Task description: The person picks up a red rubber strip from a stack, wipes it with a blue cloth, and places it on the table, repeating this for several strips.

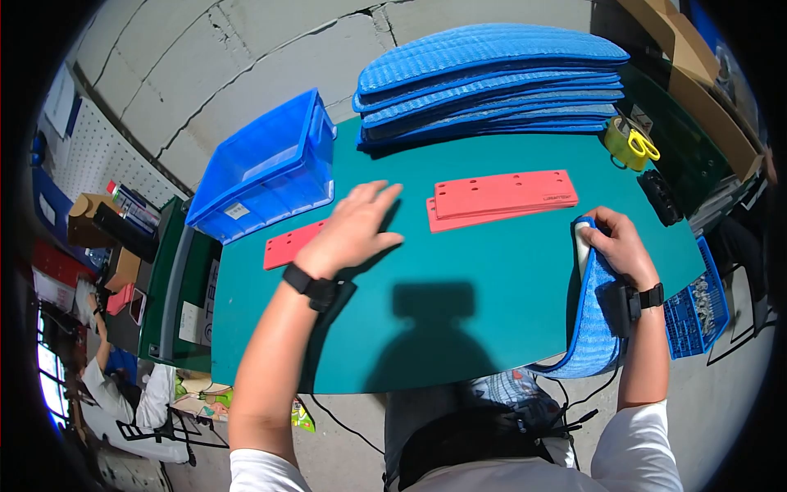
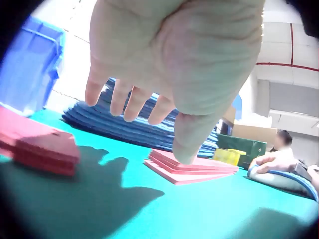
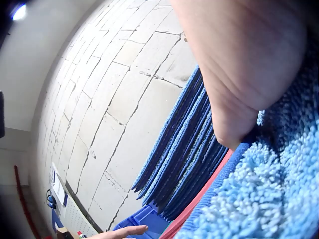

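Note:
My right hand (image 1: pixel 620 246) pinches the end of a blue fluffy pad (image 1: pixel 597 328), which hangs bent down past the table's right front edge; its pile fills the lower right of the right wrist view (image 3: pixel 259 194). My left hand (image 1: pixel 352 230) is spread above the table with nothing in it, partly over a red plate stack (image 1: pixel 288 246). In the left wrist view its fingers (image 2: pixel 137 102) are extended. A second stack of red plates with holes (image 1: pixel 504 195) lies at mid table, between the hands and farther back.
A tall stack of blue pads (image 1: pixel 492 82) stands at the back of the green table (image 1: pixel 352 344). A blue bin (image 1: pixel 262 168) is at the back left. Tape with yellow scissors (image 1: pixel 643 146) and a black object (image 1: pixel 660 197) lie at right; a blue basket (image 1: pixel 697 316) sits lower.

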`<act>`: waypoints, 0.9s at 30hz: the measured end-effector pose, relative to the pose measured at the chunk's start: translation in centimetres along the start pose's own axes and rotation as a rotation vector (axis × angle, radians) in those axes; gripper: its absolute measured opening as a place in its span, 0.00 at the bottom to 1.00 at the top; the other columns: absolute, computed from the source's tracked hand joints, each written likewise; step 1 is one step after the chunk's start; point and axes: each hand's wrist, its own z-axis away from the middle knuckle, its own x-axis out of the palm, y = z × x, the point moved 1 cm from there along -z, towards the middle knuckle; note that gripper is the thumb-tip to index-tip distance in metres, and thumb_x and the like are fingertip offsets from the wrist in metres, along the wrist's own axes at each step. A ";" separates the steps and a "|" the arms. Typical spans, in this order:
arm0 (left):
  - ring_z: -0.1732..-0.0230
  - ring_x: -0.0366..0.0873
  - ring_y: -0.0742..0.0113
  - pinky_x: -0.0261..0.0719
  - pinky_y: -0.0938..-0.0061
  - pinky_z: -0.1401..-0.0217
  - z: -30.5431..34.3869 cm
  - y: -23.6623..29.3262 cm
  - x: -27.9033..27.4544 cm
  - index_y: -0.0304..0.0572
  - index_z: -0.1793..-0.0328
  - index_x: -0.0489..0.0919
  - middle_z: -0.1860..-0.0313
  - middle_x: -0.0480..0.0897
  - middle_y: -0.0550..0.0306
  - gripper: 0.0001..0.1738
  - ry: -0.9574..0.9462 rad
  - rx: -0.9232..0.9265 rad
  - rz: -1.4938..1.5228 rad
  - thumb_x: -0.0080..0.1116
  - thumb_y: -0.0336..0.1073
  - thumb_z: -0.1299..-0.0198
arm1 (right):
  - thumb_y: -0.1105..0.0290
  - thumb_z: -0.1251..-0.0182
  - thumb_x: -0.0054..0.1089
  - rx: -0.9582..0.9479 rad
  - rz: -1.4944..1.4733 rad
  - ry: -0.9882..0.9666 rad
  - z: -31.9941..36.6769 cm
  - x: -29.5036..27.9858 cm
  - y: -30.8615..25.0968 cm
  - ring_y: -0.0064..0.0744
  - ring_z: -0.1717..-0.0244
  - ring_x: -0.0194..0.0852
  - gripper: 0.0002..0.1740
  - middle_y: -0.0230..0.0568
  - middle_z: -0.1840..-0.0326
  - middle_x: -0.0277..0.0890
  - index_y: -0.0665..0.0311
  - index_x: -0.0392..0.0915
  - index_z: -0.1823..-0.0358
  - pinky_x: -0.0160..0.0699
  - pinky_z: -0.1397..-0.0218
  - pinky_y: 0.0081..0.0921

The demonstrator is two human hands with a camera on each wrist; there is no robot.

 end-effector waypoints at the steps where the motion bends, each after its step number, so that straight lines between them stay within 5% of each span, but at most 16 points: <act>1: 0.24 0.61 0.40 0.63 0.53 0.25 -1.1 1.0 0.7 0.41 0.23 0.64 0.26 0.65 0.36 0.44 -0.005 0.028 0.008 0.70 0.44 0.44 | 0.65 0.35 0.63 0.001 -0.003 0.008 0.0 0.0 0.0 0.20 0.67 0.72 0.14 0.33 0.69 0.78 0.70 0.80 0.57 0.73 0.60 0.22; 7: 0.26 0.64 0.42 0.64 0.57 0.24 -5.8 3.4 4.9 0.37 0.26 0.67 0.28 0.68 0.36 0.40 0.066 0.067 0.082 0.69 0.42 0.42 | 0.64 0.35 0.63 0.030 0.011 0.005 0.2 -0.2 -0.2 0.21 0.68 0.71 0.14 0.34 0.70 0.77 0.71 0.80 0.58 0.73 0.62 0.23; 11: 0.38 0.72 0.48 0.72 0.59 0.33 -6.1 4.0 4.4 0.35 0.32 0.73 0.40 0.74 0.42 0.34 0.069 0.065 0.066 0.69 0.40 0.43 | 0.63 0.36 0.64 0.041 -0.012 -0.001 0.3 -0.1 -0.7 0.21 0.68 0.71 0.15 0.34 0.70 0.77 0.71 0.80 0.58 0.73 0.63 0.23; 15: 0.48 0.74 0.52 0.75 0.62 0.42 -4.9 5.5 2.1 0.33 0.34 0.74 0.51 0.73 0.46 0.35 0.101 0.062 0.197 0.71 0.38 0.48 | 0.63 0.36 0.64 0.021 0.017 -0.004 0.2 -0.2 -0.5 0.21 0.68 0.72 0.15 0.34 0.70 0.77 0.71 0.80 0.58 0.73 0.62 0.23; 27: 0.51 0.70 0.54 0.73 0.67 0.48 3.4 7.2 1.6 0.37 0.35 0.75 0.53 0.70 0.51 0.39 -0.064 0.203 0.344 0.76 0.30 0.58 | 0.63 0.34 0.63 -0.020 -0.065 0.059 0.3 -0.2 -1.0 0.19 0.66 0.73 0.13 0.32 0.68 0.80 0.68 0.81 0.59 0.74 0.61 0.21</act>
